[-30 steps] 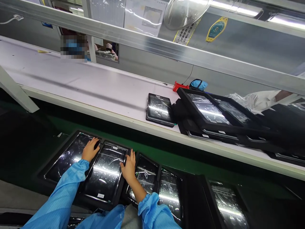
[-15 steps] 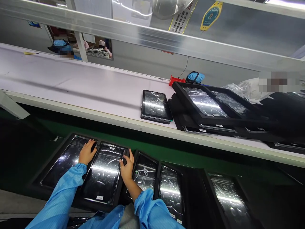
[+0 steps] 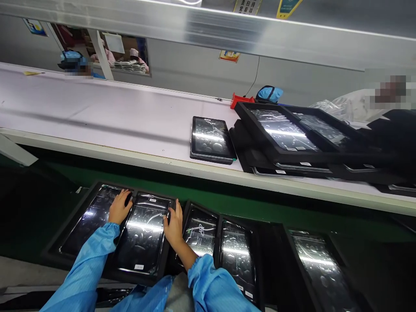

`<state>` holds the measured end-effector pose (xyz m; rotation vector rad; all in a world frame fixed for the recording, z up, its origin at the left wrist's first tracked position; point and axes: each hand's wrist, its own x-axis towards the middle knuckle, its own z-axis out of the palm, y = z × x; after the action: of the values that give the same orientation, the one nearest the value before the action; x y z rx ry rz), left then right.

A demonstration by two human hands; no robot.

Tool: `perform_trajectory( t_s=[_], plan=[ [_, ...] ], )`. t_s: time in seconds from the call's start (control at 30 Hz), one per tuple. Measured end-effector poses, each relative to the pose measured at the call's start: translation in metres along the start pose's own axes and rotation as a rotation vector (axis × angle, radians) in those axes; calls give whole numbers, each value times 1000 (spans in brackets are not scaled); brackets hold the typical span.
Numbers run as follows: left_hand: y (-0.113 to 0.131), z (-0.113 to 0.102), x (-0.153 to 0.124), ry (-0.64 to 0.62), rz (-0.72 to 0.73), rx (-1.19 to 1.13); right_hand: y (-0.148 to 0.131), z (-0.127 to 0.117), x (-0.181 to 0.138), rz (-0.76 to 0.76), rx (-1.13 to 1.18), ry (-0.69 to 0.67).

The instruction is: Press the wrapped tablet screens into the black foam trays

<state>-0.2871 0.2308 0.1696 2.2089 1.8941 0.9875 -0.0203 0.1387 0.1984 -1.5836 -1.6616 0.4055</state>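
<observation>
My left hand curls over the left edge of a glossy wrapped tablet that lies in a black tray in front of me. My right hand presses against the same tablet's right edge, fingers bent round it. Both blue sleeves reach in from below. Another wrapped tablet lies in the slot to the left, and a second tray with two tablets sits just to the right.
A white conveyor belt runs across behind a green ledge. On it lie a single tablet and a stack of black trays. A further tray sits at lower right. Other people work beyond the belt.
My hands have stayed on the tablet's two edges. The view has tilted down a little, so the belt and trays sit slightly differently in the picture.
</observation>
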Motion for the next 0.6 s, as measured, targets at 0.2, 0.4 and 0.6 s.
perform_trajectory(
  t_s=[0.2,0.4,0.6],
  plan=[
    [2,-3,0,-6,16,8,1,2,0,11,-17,-1],
    [4,-5,1,-6,18,12,-1,0,0,10,4,14],
    [5,-6,1,-7,0,13,-4,-1,0,11,25,4]
  ],
)
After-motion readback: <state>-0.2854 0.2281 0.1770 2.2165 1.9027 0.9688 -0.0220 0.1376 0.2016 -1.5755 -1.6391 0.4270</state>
